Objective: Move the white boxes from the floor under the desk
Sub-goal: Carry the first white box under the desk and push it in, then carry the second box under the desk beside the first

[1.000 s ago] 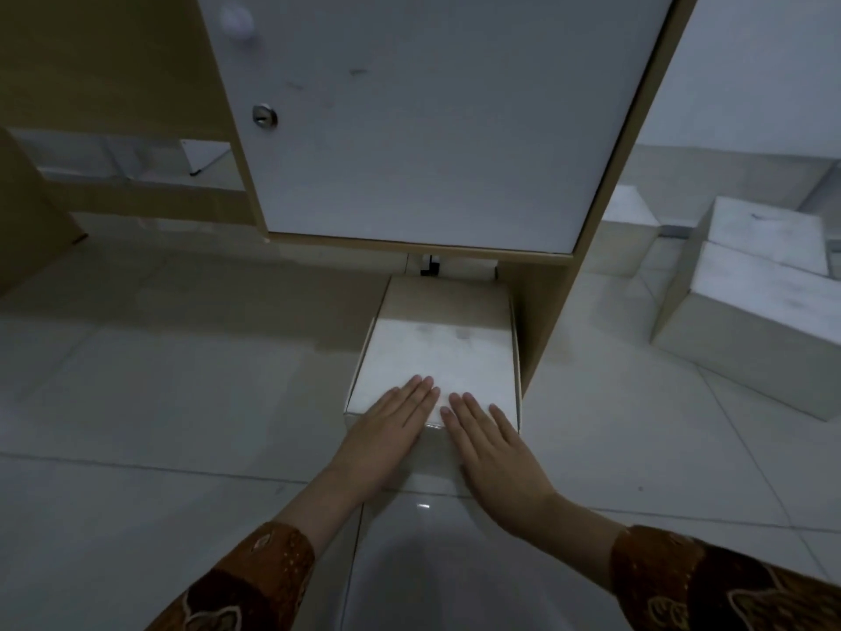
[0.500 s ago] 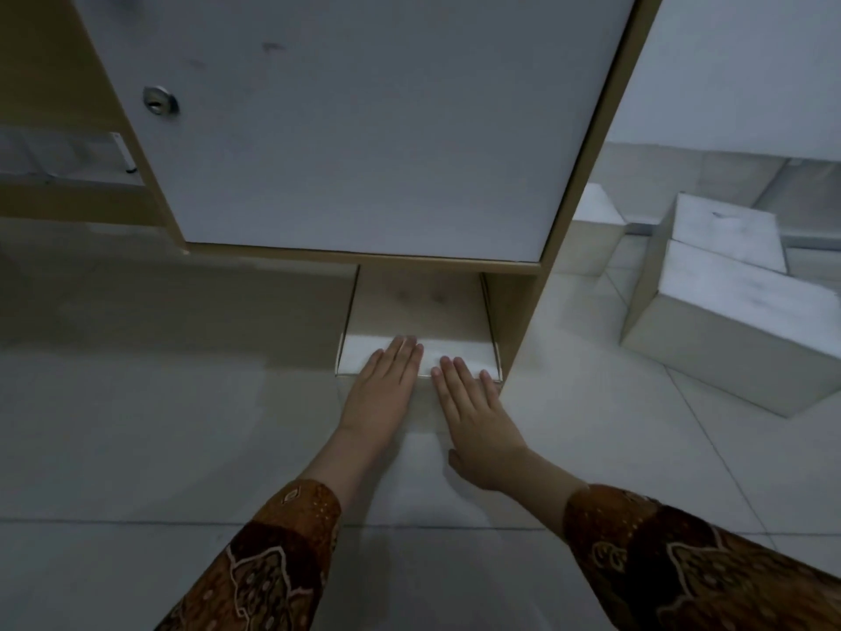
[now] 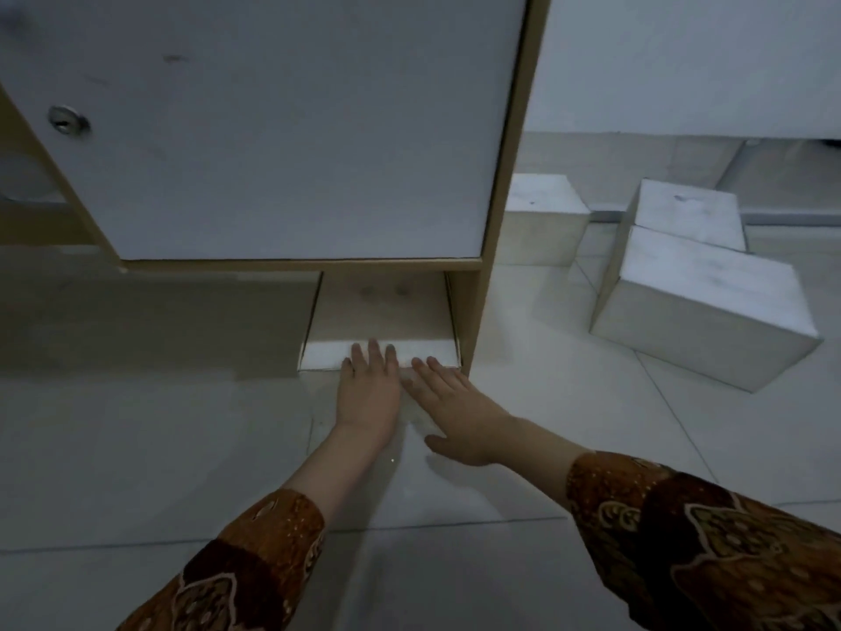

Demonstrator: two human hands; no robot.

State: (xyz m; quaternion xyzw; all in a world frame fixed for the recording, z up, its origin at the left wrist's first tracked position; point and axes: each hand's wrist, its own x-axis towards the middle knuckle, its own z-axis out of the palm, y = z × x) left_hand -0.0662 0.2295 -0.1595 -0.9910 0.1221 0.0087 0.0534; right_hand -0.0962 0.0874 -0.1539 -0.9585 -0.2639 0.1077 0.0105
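A flat white box [image 3: 380, 314] lies on the floor, most of it in shadow beneath the desk cabinet [image 3: 282, 129], with only its lit front strip sticking out. My left hand [image 3: 368, 393] and my right hand [image 3: 455, 409] lie flat side by side, fingers spread, fingertips pressing on the box's front edge. Neither hand grips anything. To the right of the cabinet three more white boxes stand on the tiles: a small one [image 3: 541, 216], a large one [image 3: 701, 307], and another [image 3: 687, 211] behind it.
The cabinet's wooden side panel [image 3: 505, 184] stands just right of the box. A round lock [image 3: 68, 120] sits on the white cabinet door. Pale floor tiles [image 3: 136, 448] stretch to the left and toward me. A white wall runs behind the boxes on the right.
The box has slid further in beneath the cabinet with both hands following it forward. Less of its top now shows.
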